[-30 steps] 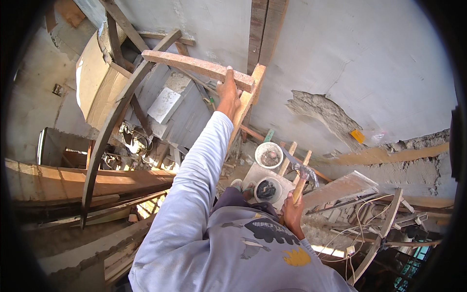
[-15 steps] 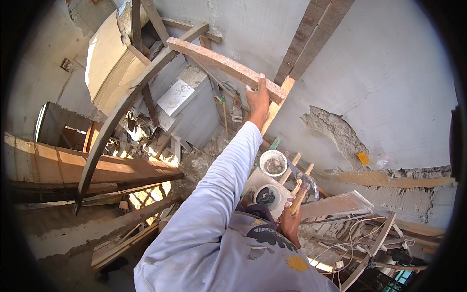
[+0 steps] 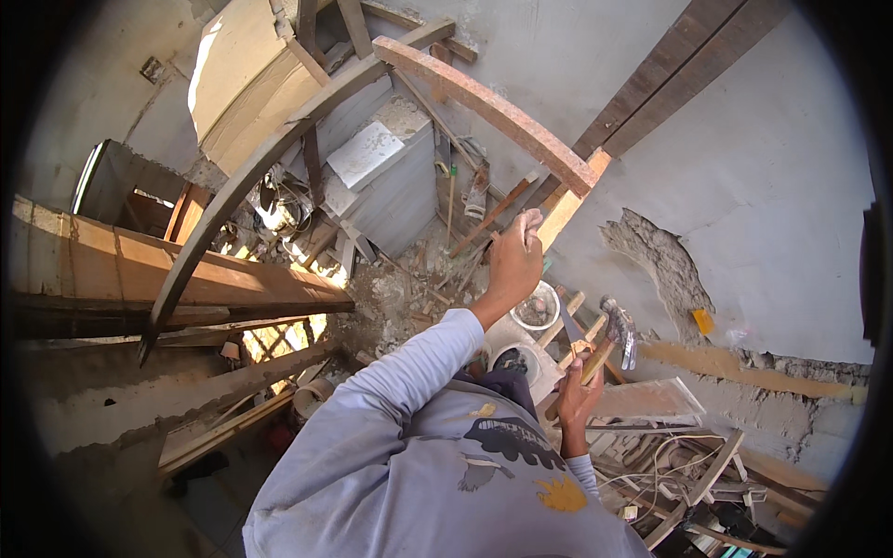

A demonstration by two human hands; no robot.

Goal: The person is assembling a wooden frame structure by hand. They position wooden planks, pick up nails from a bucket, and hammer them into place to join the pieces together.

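My left hand (image 3: 514, 259) is raised just below the far beam, beside a pale upright timber (image 3: 562, 219). Its fingers are drawn together, and anything between them is too small to make out. Above it a reddish wooden beam (image 3: 484, 102) meets the top of that timber at its right end; its left end meets a long grey beam (image 3: 244, 172). Lower right, my right hand (image 3: 579, 395) grips a hammer (image 3: 603, 356) by its wooden handle, metal head pointing up. A thin grey blade (image 3: 569, 321) shows next to this hand.
A white bucket (image 3: 537, 307) of grey material stands below my left hand. Rubble (image 3: 395, 288) covers the floor. Scrap wood and a cable (image 3: 662, 456) lie lower right. A large brown timber (image 3: 186, 270) crosses at left. The right wall has a broken plaster patch (image 3: 656, 256).
My left hand has let go of the reddish beam and dropped below it, fingers closing together. The beam stays up by itself. My right hand still holds the hammer. The view has shifted.
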